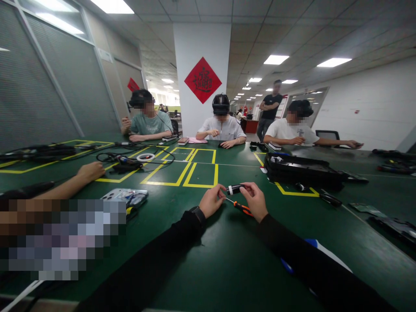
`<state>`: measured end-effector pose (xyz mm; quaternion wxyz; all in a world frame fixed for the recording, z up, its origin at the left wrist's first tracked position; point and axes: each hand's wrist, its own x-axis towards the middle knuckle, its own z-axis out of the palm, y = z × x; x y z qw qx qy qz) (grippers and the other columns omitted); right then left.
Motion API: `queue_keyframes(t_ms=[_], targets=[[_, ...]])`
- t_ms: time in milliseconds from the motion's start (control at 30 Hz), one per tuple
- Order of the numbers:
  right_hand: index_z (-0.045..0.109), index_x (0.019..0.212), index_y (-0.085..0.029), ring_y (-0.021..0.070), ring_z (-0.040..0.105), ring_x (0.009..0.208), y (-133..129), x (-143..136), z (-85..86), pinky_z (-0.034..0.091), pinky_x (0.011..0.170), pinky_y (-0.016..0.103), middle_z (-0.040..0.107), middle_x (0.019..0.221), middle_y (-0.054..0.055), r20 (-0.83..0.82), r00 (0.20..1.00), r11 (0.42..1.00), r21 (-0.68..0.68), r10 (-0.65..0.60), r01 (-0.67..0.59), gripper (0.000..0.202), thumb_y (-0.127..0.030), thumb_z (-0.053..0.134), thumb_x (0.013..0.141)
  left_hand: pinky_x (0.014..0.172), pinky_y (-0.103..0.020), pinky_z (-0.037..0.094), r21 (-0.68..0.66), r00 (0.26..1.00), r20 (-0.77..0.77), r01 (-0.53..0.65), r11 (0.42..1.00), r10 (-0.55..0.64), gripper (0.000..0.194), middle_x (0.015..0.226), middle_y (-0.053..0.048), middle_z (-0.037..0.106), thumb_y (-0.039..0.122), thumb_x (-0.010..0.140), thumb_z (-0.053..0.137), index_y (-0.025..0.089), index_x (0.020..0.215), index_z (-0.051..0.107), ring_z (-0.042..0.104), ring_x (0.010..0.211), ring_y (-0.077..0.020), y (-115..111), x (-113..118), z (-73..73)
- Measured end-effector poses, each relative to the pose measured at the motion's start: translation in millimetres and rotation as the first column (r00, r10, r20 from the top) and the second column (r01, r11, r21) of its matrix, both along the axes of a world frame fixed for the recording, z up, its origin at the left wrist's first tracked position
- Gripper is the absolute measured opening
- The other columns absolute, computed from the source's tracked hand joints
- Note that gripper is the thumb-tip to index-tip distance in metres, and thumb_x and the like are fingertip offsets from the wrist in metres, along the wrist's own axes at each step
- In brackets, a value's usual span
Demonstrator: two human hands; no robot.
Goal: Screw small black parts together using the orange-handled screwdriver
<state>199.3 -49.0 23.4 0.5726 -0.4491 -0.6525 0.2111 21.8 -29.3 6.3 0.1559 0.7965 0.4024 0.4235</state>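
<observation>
A short black cylinder with a white band (234,189) is held level between my two hands, a little above the green table. My right hand (255,201) pinches its right end between thumb and fingers. At the left end, the fingertips of my left hand (212,201) are closed against it; their exact contact is hard to make out. Just below the cylinder is a screwdriver with an orange and black handle (243,209). Its thin shaft points toward my left fingers, and its handle end is close under my right hand.
Yellow tape rectangles (200,185) mark the green table (227,260). A black open case (303,171) stands at right, with a circuit board (367,209) nearer. Left are cables (130,162), a white tape ring (146,157) and another person's arm (74,178). Several people sit opposite.
</observation>
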Motion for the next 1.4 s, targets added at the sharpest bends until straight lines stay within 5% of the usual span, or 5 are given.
queue_keyframes(t_ms=[233,467,667,900,1400], targets=[[0.050,0.104,-0.023,0.0181,0.052,0.099,31,36,-6.9,0.048,0.077,0.035,0.054,0.108,0.004,-0.431,0.877,0.929,-0.190,0.211,-0.317,0.030,-0.036,0.047,0.077,0.076,-0.028,0.037,0.099,0.975,-0.196,0.131,0.986,-0.109,0.014,0.080,-0.003,0.060,0.015,0.076,0.048,0.020,0.082,0.060,0.051,0.081,-0.0161,-3,4,1.7],[0.044,0.109,-0.022,0.0157,0.059,0.065,38,51,-9.2,0.048,0.051,0.029,0.062,0.087,0.006,-0.416,0.894,0.875,-0.358,0.163,-0.326,0.034,-0.033,0.036,0.078,0.077,-0.028,0.038,0.111,0.984,-0.167,0.086,0.990,-0.066,0.022,0.085,-0.004,0.060,0.015,0.082,0.040,0.020,0.089,0.060,0.051,0.083,-0.0158,-1,3,-0.2],[0.045,0.103,-0.020,0.0105,0.052,0.047,43,52,-14.7,0.038,0.039,0.022,0.060,0.088,0.005,-0.110,0.994,0.914,-0.403,0.003,-0.048,0.041,-0.043,0.053,0.071,0.077,-0.029,0.038,0.103,0.988,-0.147,0.054,0.993,-0.039,0.020,0.085,-0.004,0.061,0.016,0.082,0.040,0.020,0.089,0.058,0.051,0.082,-0.0162,-3,3,3.0],[0.061,0.087,-0.018,0.0176,0.054,0.085,43,60,-19.8,0.041,0.079,0.034,0.058,0.088,0.004,0.478,0.878,0.992,-0.098,-0.022,0.078,0.030,-0.035,0.064,0.063,0.076,-0.029,0.038,0.072,0.992,-0.117,0.047,0.996,-0.038,0.019,0.083,-0.004,0.061,0.015,0.081,0.041,0.020,0.088,0.059,0.051,0.081,-0.0163,-5,3,5.9],[0.060,0.090,-0.017,0.0169,0.055,0.074,41,94,21.0,0.041,0.065,0.028,0.060,0.085,0.006,0.593,0.804,0.944,-0.237,-0.048,0.231,0.039,-0.046,0.060,0.064,0.067,-0.025,0.037,0.052,0.991,-0.130,-0.012,0.999,0.019,0.007,0.071,0.000,0.058,0.015,0.067,0.061,0.018,0.073,0.059,0.049,0.073,-0.0141,-1,0,-0.7]])
